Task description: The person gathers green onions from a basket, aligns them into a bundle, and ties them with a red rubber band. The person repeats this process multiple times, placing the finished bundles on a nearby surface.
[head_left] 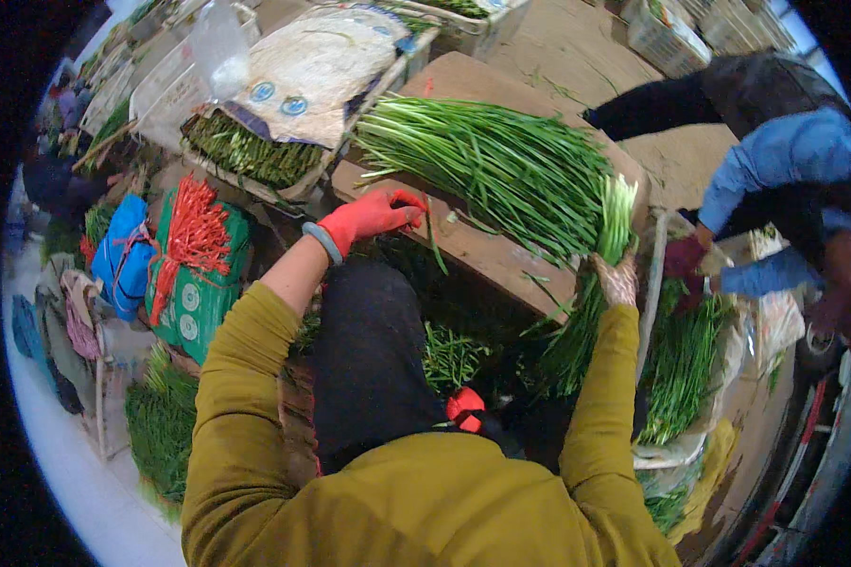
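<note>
A large pile of long green leafy stalks, resembling garlic chives (pixel 489 163), lies across a brown board (pixel 496 266) before me. My left hand (pixel 390 211), in a red rubber glove, is over the board's near left edge; its thumb and fingertips are pinched together beside a thin red strip and a loose green blade (pixel 436 237). Whether it grips the strip is unclear. My right hand (pixel 615 278) is closed around a bundle of the stalks (pixel 617 212) at the board's right end, pale ends up, leaves hanging down below the hand.
Left stand a crate of dark green stalks (pixel 252 152) under a white sack (pixel 319 64), and a green package (pixel 209 283) topped with red ties (pixel 195 234). At right, a co-worker in blue sleeves (pixel 787 159) bends over a lined crate of greens (pixel 684 368). Greens lie below the board.
</note>
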Tool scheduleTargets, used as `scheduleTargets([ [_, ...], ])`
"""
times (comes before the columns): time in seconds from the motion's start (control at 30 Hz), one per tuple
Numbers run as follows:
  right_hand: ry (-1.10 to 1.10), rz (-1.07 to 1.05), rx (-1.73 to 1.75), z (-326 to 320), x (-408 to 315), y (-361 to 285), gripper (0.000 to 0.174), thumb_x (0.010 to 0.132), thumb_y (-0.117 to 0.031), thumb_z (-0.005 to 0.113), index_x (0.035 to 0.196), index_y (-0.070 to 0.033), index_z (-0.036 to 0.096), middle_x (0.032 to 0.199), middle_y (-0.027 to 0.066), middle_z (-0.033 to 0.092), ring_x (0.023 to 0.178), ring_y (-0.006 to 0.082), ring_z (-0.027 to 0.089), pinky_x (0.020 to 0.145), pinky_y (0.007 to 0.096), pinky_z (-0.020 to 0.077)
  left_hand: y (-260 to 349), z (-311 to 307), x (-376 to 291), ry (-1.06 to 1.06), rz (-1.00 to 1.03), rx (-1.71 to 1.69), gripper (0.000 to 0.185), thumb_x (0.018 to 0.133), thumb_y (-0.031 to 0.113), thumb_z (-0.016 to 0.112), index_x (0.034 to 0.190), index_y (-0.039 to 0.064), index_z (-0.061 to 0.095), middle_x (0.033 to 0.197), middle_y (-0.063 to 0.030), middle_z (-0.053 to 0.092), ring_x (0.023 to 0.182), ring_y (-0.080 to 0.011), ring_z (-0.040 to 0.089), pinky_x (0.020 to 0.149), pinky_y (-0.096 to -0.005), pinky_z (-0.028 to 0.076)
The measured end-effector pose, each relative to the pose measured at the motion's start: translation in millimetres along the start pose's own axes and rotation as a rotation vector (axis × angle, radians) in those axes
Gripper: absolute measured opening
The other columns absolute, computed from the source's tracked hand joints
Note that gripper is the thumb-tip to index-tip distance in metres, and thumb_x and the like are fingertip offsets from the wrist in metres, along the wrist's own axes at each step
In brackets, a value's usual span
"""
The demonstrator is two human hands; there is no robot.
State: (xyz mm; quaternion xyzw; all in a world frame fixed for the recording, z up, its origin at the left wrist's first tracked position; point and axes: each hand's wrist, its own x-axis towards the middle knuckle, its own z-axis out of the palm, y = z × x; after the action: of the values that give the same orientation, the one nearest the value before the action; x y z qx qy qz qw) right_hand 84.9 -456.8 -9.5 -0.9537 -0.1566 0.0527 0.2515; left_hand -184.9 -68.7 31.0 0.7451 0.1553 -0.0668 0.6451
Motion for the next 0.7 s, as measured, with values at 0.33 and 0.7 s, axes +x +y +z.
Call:
scheduleTargets([
  [0.33, -0.104, -1.050, -0.190, 85.9, -21.7, -284.6, 0.108, 0.064, -0.038, 0.085, 0.152, -0.017, 0.026, 0.156, 0.0157, 0.026, 0.144, 0.0363, 0.021, 0.117, 0.0512, 0.0183, -43.8, -11.6, 18.9, 0.359, -0.130, -0.333, 0.039, 0.096, 0.028, 0.054, 0.127, 0.006, 0.056, 0.095, -0.0074, 0.070, 0.067, -0.0128, 0.064, 0.060, -0.0267, 0.049],
  [0.7, -0.848, -0.670, 0.092, 78.9, 132.4, -327.5, 0.075, 0.083, -0.026, 0.075, 0.145, -0.007, 0.039, 0.131, 0.0157, 0.059, 0.120, 0.0250, 0.057, 0.103, 0.0360, 0.0439, -19.2, -19.2, 44.7, 0.398, 0.138, -0.419, 0.033, 0.099, 0.028, 0.054, 0.125, 0.009, 0.060, 0.093, -0.0051, 0.069, 0.073, -0.0069, 0.061, 0.064, -0.0215, 0.048],
])
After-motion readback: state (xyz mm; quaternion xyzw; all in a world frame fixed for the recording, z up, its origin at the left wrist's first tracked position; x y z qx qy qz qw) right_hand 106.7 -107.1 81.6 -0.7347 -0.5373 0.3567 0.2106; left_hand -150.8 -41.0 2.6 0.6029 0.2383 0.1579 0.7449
